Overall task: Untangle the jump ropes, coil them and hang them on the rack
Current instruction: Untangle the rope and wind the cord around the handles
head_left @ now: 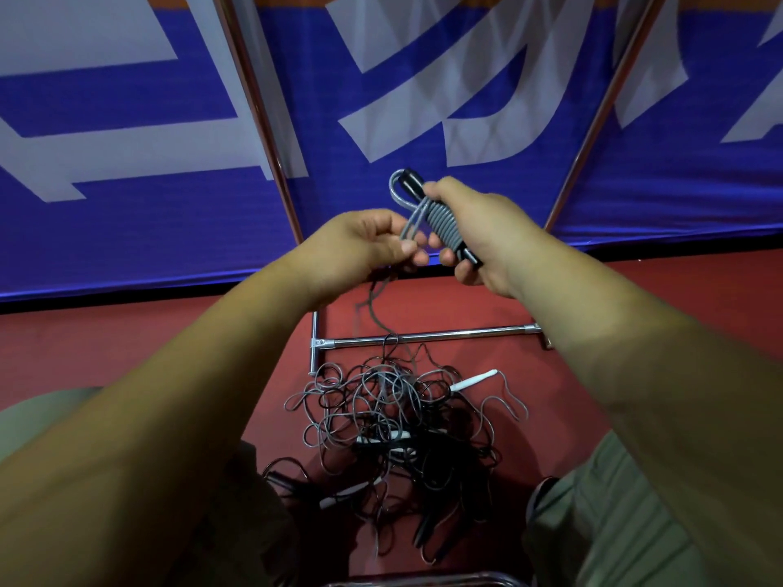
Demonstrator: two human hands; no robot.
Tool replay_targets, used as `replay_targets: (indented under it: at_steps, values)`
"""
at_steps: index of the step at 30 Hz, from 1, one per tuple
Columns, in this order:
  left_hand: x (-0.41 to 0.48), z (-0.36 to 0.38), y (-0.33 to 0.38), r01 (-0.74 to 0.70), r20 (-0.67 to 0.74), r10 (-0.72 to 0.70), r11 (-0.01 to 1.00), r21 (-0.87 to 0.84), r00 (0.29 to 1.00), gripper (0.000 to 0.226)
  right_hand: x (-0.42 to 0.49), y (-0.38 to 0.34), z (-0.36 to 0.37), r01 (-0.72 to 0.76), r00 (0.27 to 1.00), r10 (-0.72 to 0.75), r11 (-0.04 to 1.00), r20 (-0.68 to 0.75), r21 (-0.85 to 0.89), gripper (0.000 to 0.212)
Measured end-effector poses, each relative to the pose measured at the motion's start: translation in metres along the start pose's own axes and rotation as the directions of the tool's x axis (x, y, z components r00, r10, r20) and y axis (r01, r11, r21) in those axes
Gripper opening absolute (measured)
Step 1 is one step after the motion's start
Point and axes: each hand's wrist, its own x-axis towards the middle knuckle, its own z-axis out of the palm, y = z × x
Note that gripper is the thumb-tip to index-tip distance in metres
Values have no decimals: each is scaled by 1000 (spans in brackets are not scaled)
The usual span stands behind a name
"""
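One grey jump rope (438, 220) is held up in the air, wound in tight turns around its black handles, with the right hand (478, 235) closed around this bundle. The left hand (364, 243) pinches the loose grey loop just beside it. Below, on the red floor (148, 345), the tangled pile of ropes (394, 434) lies near the rack's low chrome bar (428, 335).

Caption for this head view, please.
Both hands, left hand and right hand, wrap a grey jump rope around its handles above the tangled pile.

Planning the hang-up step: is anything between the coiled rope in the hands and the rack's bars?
Nothing visible blocks it. The coiled grey rope, held by the left hand and right hand, sits between the rack uprights, though its tail trails to the tangled pile.
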Motion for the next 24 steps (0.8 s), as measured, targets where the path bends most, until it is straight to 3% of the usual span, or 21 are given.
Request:
replay_targets:
  at_steps: [4,7,10,16,20,24]
  values:
    - [-3,5,-1,98,-3,-98,994,47,995,16,-4,2,3,-6,999,9,998,46,-58,41]
    - [-4,8,-3,91,-47,-85,983,159,995,31,-4,0,1,-13,998,15,999,64,-32,42]
    - [-2,4,-9,35,-14,-34,995,94,999,40,-2,-3,-2,-14,996,13,1000,83,14,45]
    - [-2,-1,-9,-54,-21,60,976,209,998,37,-1,-4,-4,-48,986,35,996,162,72,35]
    - [0,-5,-11,-18,3,18,931,364,1000,26,-4,-1,-3,-46,977,38,998,211,33,38]
    - [5,-7,-17,53,-101,-12,908,416,995,19,-4,5,1,-62,963,57,998,265,13,40]
